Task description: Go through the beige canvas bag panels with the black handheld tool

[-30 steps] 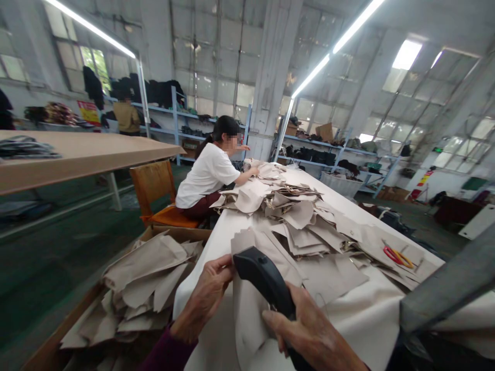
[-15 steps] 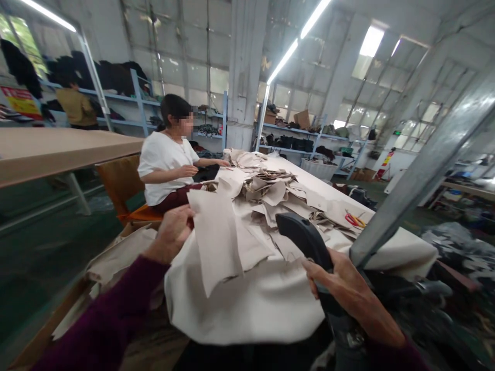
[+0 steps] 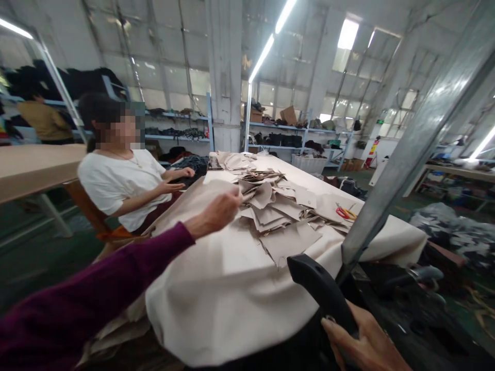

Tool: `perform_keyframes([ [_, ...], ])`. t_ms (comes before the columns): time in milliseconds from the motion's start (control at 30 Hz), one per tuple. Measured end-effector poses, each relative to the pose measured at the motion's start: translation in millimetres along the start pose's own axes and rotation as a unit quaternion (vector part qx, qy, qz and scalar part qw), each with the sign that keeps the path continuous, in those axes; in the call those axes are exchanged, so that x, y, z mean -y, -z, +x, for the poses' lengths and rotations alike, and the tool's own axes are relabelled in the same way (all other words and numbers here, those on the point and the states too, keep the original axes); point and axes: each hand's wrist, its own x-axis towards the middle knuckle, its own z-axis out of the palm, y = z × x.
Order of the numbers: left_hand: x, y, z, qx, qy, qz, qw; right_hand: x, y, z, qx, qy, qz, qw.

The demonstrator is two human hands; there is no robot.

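Left hand (image 3: 216,212) outstretched, fingers seemingly pinching cloth piece (image 3: 185,203); right hand (image 3: 365,344) grips black handle (image 3: 319,286).

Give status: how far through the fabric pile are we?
Done, apparently: a few loose pieces lie below the table, left side. In hand: left hand lifts one fabric piece; right hand grips the black tool. Left: a big pile on top.

The near part of the table (image 3: 216,309) is bare and open. Farther on, a heap of cut fabric pieces (image 3: 278,208) crowds it. A slanted metal post (image 3: 406,154) bars the right side; a seated person (image 3: 116,188) is close on the left.
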Motion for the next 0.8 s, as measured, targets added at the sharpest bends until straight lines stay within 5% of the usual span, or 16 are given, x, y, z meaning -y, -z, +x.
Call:
perform_keyframes([
  [100, 31.3, -89.5, -40.9, 0.135, -0.063, 0.097, 0.984, 0.1, -1.8, 7.8, 0.007, -0.021, -0.001, 1.0],
  [200, 61.9, -137.4, -84.8, 0.186, -0.079, 0.151, 0.968, -0.4, -6.1, 20.5, 0.031, -0.032, 0.006, 0.999],
  [300, 86.2, -140.6, -117.0, 0.17, -0.093, 0.238, 0.952, 1.4, -12.3, 38.4, 0.065, -0.056, 0.009, 0.996],
  [433, 111.7, -127.1, -141.3, 0.072, -0.091, 0.291, 0.95, 11.9, -24.9, 67.7, 0.087, -0.073, 0.001, 0.994],
  [800, 133.2, -134.2, -153.9, -0.004, -0.089, 0.242, 0.966, 28.3, -79.9, 144.7, 0.138, -0.048, 0.012, 0.989],
])
